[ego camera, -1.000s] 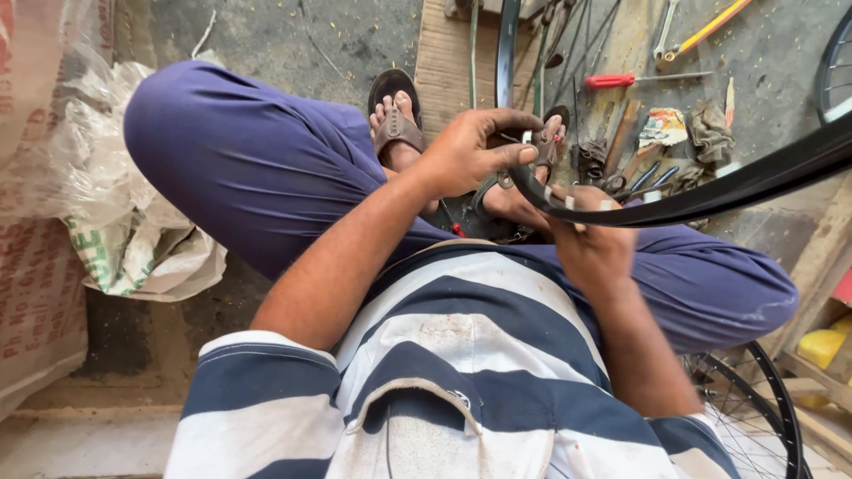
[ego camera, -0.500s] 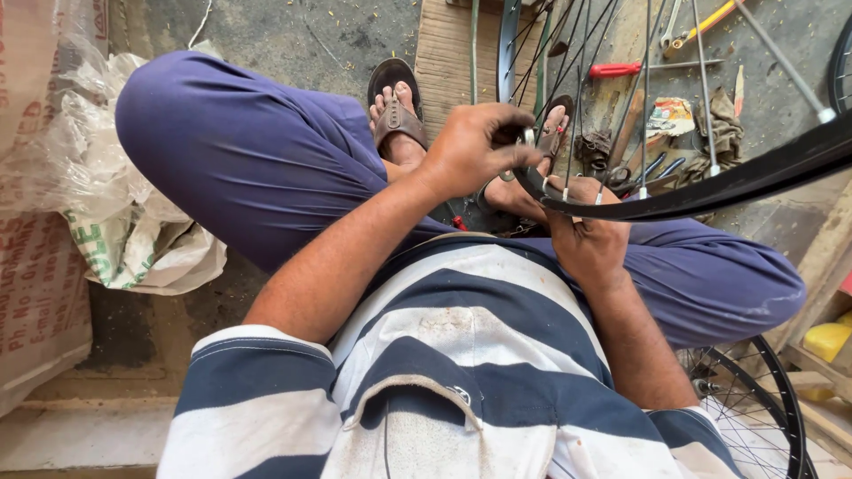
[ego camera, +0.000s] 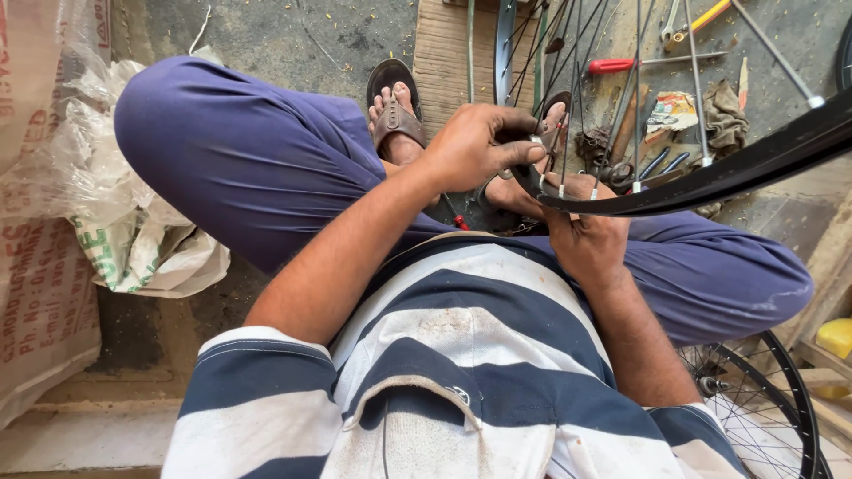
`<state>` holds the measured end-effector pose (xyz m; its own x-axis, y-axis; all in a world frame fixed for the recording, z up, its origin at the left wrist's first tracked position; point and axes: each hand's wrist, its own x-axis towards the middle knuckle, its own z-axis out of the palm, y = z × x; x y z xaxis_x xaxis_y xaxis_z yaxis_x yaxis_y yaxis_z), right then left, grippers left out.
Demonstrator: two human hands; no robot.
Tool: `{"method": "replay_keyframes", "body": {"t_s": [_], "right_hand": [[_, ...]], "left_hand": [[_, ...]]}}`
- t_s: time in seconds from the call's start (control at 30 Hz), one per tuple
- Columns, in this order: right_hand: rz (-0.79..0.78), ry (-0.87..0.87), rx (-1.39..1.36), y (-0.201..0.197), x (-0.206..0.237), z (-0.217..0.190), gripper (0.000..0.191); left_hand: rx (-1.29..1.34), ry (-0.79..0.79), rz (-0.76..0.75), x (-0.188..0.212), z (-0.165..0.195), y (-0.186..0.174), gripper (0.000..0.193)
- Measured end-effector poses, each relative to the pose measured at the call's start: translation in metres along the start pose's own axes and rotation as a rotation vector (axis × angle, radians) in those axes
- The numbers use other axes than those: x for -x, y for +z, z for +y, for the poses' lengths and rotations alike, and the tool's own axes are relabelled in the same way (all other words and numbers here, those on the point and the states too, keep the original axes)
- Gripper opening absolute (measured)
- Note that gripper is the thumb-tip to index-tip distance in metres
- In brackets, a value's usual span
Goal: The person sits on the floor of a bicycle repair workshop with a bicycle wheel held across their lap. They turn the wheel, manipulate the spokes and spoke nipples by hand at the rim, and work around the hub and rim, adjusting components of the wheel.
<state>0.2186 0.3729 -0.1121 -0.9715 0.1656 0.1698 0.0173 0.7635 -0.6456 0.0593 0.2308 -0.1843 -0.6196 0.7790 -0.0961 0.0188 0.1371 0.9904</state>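
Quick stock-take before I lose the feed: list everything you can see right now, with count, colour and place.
Wheel rim: one, black, held across the lap, running to the upper right.
Spokes: several, silver, rising from the rim toward the top edge.
Second wheel: one, black with silver spokes, lower right on the floor.
Screwdriver: one, red handle, on the floor at top.
Rag: one, brownish, upper right floor.
Sacks: a pile, white with print, left side.
Yellow container: one, right edge.
Sandals: two, brown, on the feet, top centre.
Left hand: on the rim's end.
Right hand: under the rim, gripping it.
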Motion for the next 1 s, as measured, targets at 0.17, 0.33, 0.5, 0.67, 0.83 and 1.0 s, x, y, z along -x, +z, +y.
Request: {"method": "replay_keyframes", "body": {"t_s": [0.17,0.33,0.5,0.67,0.83,1.0], "right_hand": [[-0.011,-0.038,0.028,0.006,-0.005,0.002,0.017],[-0.038,-0.02,0.07,-0.008,-0.01,-0.012,0.02],[0.017,-0.013,0.088,-0.045,-0.005,-0.03,0.018],[0.014,-0.07,0.055,-0.018,-0.01,-0.013,0.019],[-0.001,-0.097,0.003,0.004,-0.015,-0.004,0.021],[0.007,-0.001,0.057,-0.041,-0.004,-0.027,0.019]], "left_hand": [[-0.473,0.081,0.274,-0.012,0.012,0.024,0.044],[-0.355,-0.06,0.014,-0.016,0.028,0.009,0.04],[0.841,0.137,-0.532,-0.008,0.021,-0.023,0.052],[-0.23,0.032,-0.093,-0.015,0.014,0.005,0.049],[-0.557,-0.031,0.13,-0.02,0.024,0.02,0.055],[0.335,0.027,-0.46,-0.013,0.012,-0.021,0.039]]}}
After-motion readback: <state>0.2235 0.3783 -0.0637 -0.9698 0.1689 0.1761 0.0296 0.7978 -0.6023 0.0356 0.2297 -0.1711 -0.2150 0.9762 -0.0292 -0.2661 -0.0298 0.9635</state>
